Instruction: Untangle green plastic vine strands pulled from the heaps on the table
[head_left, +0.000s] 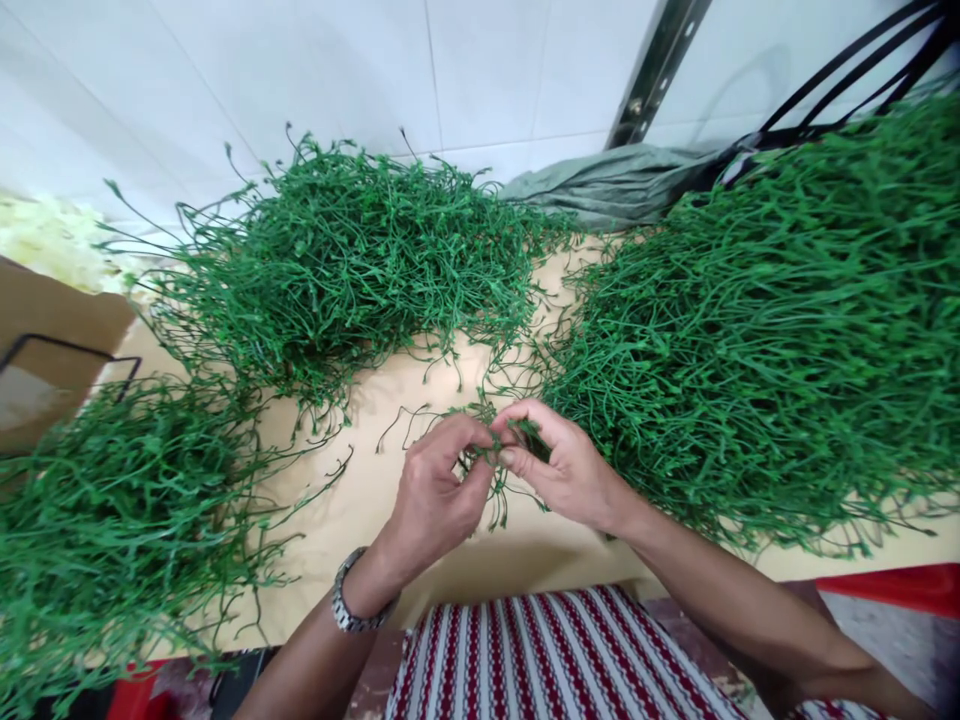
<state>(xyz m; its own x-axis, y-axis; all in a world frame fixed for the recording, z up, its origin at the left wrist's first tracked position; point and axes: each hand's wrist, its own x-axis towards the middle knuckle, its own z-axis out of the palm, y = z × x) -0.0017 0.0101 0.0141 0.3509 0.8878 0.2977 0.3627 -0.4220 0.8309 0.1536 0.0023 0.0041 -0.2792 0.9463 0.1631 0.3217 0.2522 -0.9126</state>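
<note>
My left hand (435,490) and my right hand (566,465) meet over the pale table (420,400), both pinched on a small bunch of thin green plastic stems (499,450) that hangs between the fingertips. A metal watch (352,600) sits on my left wrist. A big heap of the same green stems (772,330) lies just right of my right hand. Another heap (352,260) lies at the back middle, and a third (112,530) at the near left.
A cardboard box (52,330) with a black wire edge stands at the far left. Grey-green cloth (615,185) and black straps lie at the back right against the white tiled wall. A red-and-white striped cloth (555,650) is below my hands.
</note>
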